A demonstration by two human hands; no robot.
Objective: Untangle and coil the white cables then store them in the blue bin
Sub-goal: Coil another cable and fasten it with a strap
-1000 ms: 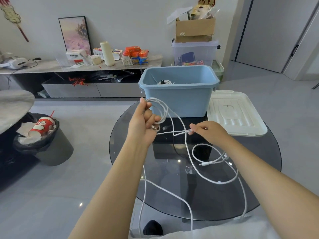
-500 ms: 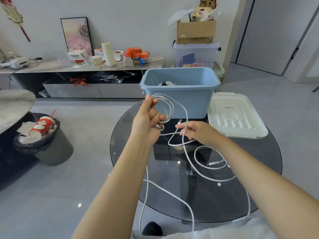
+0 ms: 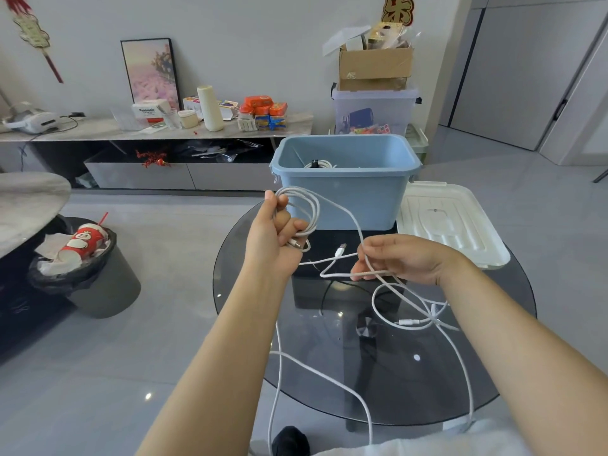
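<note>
Since the frame half a second earlier, the right hand has dropped lower and drawn nearer the body, and the free plug now stands clear between the two hands; the left hand remains raised with its coil.

Head view. The left hand is closed around a bundle of loops of the white cable, fingers curled over the strands, thumb uppermost. The loops project from the fist toward 1 o'clock, just in front of the near wall of the blue bin. The right hand lies at 3 o'clock from the left hand, well apart from it. Its fingers are curled loosely and pinch a strand of the same cable, which bends into a kink at 9 o'clock from the fingertips. One strand rises from the right hand toward 11 o'clock to join the coil. The remaining cable hangs in open loops at 6 o'clock from the right hand, over the round glass table, and trails toward the body at the bottom edge.

The blue bin stands on the table at 12 o'clock from the hands. A coiled white cable in the bin lies near its left wall. A white lid rests flat on the table at 3 o'clock from the bin, touching or just beside it.
</note>
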